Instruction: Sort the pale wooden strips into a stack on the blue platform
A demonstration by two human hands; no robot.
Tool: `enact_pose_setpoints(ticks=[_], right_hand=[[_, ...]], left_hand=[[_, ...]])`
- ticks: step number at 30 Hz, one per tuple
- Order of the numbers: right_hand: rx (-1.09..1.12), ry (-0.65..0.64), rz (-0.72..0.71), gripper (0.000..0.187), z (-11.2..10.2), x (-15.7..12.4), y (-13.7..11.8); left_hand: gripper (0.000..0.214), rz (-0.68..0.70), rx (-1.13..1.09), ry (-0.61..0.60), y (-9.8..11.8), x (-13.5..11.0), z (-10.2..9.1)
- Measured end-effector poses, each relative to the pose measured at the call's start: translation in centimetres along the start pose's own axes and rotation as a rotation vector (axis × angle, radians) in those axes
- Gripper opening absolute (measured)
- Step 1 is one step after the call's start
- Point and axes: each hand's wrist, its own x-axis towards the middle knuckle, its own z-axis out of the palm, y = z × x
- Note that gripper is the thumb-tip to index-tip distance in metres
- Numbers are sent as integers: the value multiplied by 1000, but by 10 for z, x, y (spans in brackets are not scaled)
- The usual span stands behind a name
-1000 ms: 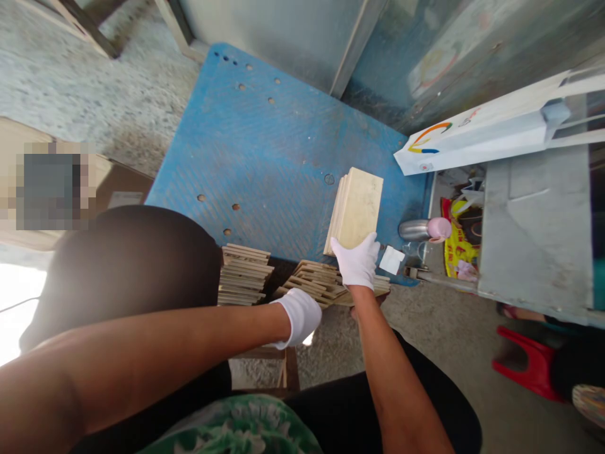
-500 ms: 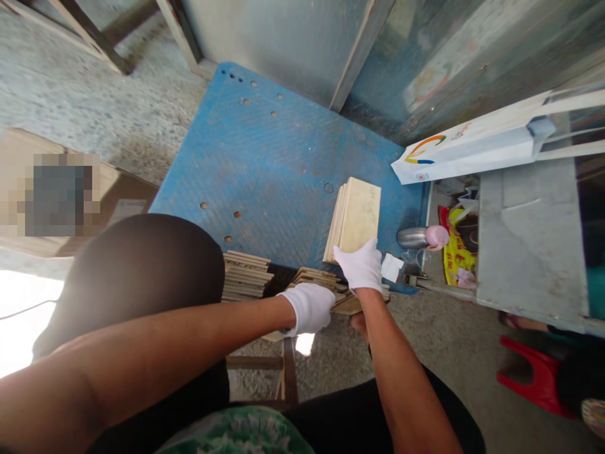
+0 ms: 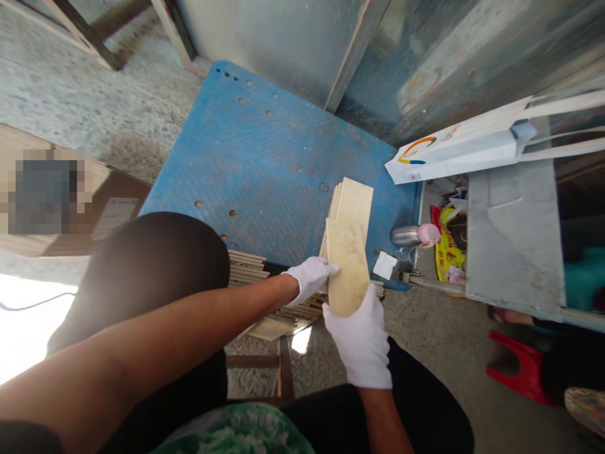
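Observation:
A thin pale wooden board [image 3: 348,265] with a rounded near end is tilted up in front of me. My right hand [image 3: 362,340], in a white glove, grips that rounded end. At the board's left edge is my left hand [image 3: 309,277], also gloved, its fingers closed on the edge with a fingertip over the face. Behind the board, a stack of similar boards [image 3: 358,197] lies on the blue table [image 3: 246,145], partly hidden. More boards [image 3: 248,265] sit in rows below the table's near edge, partly covered by my left hand and forearm.
Right of the stack are a white paper piece [image 3: 384,265] and a steel flask with a pink lid [image 3: 410,236]. A white paper bag [image 3: 463,148] leans at the table's right corner beside a grey metal cabinet [image 3: 515,233]. A red stool [image 3: 522,366] stands lower right; a cardboard box [image 3: 118,195] is at left.
My right hand has come off the stack towards me and now holds a single board. My left hand has moved up from the lower boards to that board's left edge.

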Motion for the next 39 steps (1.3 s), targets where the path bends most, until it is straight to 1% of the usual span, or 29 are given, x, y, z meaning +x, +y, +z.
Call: enact_pose_setpoints(ticks=[2, 3, 4, 6, 8, 9, 12, 15, 17, 20, 24, 27, 29, 32, 34, 36, 37, 39], right_hand=[[-9, 5, 6, 107, 10, -17, 5], [0, -1, 11, 108, 13, -23, 7], [21, -18, 16, 108, 15, -28, 8], [97, -73, 55, 107, 15, -32, 10], [189, -125, 114, 105, 10, -27, 15], [237, -130, 135, 105, 6, -22, 18], [422, -64, 123, 108, -3, 2, 27], [640, 39, 62, 110, -11, 27, 31], [748, 85, 22, 112, -15, 37, 28], [823, 135, 3, 116, -20, 40, 22], [804, 162, 58, 119, -18, 34, 23], [821, 160, 81, 116, -9, 27, 32], [840, 161, 121, 114, -3, 21, 41], [823, 189, 188, 110, 1, 6, 53], [766, 234, 210, 109, -1, -4, 59], [676, 276, 225, 110, -4, -10, 63], [620, 293, 235, 111, -6, -11, 65], [501, 314, 253, 112, -7, -7, 67]], left_hand=[[39, -63, -320, -1, -9, 2, 4], [39, -85, -411, 4, -14, 2, 6], [39, -100, -446, 12, -18, 2, 7], [38, -125, -445, 36, -24, 2, 8], [36, -123, -415, 60, -26, 0, 8], [35, -112, -393, 73, -25, -2, 8], [30, -17, -267, 109, -20, -10, 10], [25, 67, 1, 147, -16, -19, 16], [21, 99, 166, 127, -17, -24, 22], [18, 122, 344, 68, -26, -32, 32], [22, 94, 576, 29, -38, -40, 40], [25, 35, 695, -15, -37, -46, 40], [25, 23, 749, -88, -32, -50, 40], [28, 87, 805, -232, -26, -54, 39], [36, 145, 854, -258, -26, -55, 40], [45, 164, 945, -242, -30, -53, 40], [47, 152, 1001, -237, -33, -53, 39], [41, 110, 1103, -269, -39, -51, 37]])
